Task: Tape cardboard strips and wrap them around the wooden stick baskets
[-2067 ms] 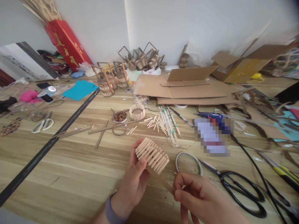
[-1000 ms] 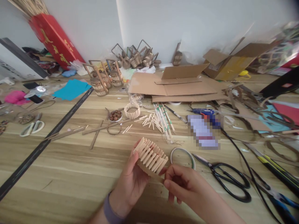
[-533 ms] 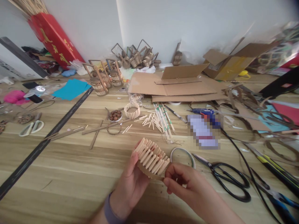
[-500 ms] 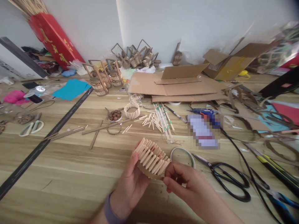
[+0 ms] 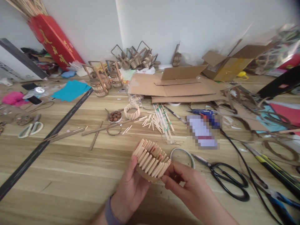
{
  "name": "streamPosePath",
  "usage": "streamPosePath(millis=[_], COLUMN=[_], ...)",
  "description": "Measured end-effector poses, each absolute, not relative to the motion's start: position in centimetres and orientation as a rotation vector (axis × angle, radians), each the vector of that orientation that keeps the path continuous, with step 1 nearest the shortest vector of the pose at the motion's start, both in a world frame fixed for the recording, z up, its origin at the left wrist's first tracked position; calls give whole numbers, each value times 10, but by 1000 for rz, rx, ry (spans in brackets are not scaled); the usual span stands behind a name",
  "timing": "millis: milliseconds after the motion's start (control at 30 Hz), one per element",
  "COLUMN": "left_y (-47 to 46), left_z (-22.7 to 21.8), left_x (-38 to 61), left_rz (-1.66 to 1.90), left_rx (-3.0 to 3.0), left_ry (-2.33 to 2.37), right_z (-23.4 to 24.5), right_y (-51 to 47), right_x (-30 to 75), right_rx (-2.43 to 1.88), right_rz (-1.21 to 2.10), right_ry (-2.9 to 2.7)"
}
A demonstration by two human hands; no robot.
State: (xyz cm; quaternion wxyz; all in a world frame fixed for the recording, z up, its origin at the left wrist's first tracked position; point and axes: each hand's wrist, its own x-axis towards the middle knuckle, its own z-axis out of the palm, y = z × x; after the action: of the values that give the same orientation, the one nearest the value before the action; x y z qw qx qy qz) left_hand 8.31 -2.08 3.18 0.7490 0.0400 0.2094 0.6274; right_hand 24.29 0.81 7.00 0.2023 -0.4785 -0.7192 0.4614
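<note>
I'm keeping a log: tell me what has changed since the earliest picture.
The right hand has come in against the stick ring; the brown strip, stretched out between them before, now lies along the ring's lower edge. The ring has tipped, showing more of its opening. The left hand kept its hold; the black scissors and tape roll stayed put.

view: head-worn | facing: forward, downward | near: hands (image 5: 133, 189) | far: pale wall (image 5: 192, 25)
</note>
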Motion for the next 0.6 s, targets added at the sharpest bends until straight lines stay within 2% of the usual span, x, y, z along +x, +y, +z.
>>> streamPosePath(millis=[600], left_y=[-24], left_z=[37], left_x=[85], left_rz=[1411], left_rx=[129], left_ry=[509], right_z=[60], right_y=[8], right_x=[246], right_rx=[-1240], right_rz=[979], right_ry=[-2058])
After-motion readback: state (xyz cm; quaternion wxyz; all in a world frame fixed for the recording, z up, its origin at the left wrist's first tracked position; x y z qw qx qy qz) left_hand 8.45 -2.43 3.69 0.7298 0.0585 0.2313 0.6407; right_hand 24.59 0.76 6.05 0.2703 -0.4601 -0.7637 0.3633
